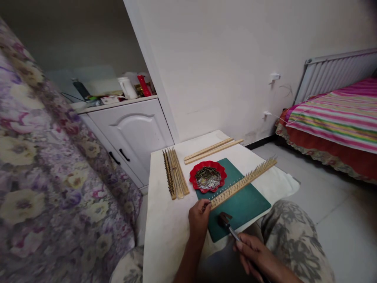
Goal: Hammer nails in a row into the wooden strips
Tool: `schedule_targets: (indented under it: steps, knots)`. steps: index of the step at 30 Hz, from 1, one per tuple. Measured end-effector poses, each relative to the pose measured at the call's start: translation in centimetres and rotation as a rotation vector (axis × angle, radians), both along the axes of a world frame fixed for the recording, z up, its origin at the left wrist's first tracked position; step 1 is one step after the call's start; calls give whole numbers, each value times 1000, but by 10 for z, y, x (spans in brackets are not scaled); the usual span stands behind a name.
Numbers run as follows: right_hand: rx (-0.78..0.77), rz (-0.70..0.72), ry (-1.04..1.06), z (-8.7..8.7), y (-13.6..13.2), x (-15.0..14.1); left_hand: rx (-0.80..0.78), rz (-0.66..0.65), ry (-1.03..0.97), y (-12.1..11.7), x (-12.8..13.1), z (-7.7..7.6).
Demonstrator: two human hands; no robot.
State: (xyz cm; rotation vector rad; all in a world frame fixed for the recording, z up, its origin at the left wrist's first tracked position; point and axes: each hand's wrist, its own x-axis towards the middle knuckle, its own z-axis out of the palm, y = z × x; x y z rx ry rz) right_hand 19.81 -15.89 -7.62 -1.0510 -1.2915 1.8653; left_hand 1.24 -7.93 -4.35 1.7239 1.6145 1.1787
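Observation:
A wooden strip [247, 179] with rows of nails standing up in it lies slantwise across a green mat [250, 207]. My left hand [199, 220] is closed around its near left end; whether a nail is also pinched between the fingertips is too small to tell. In my right hand [250, 251] is a hammer [225, 221], gripped by its handle. The hammer's head hovers over or rests on the mat, just on my side of the strip; I cannot tell which. Beyond the strip, a red scalloped bowl [193, 179] holds many loose nails [207, 179].
Several nail-studded strips [176, 173] lie at the left of the white-covered table [165, 236]. Wooden strips [212, 151] with holes lie at its back. A floral curtain [59, 165] and white cabinet [132, 133] stand left, a bed [338, 114] right.

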Motion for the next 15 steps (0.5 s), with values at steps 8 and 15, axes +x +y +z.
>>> schedule_targets:
  steps: [8, 15]
  knots:
    - [0, 0, 10, -2, -1, -1, 17, -8, -32, -4, 1, -1]
    - [6, -13, -12, -4, -1, -2, 36, 8, -26, -5, 1, 0]
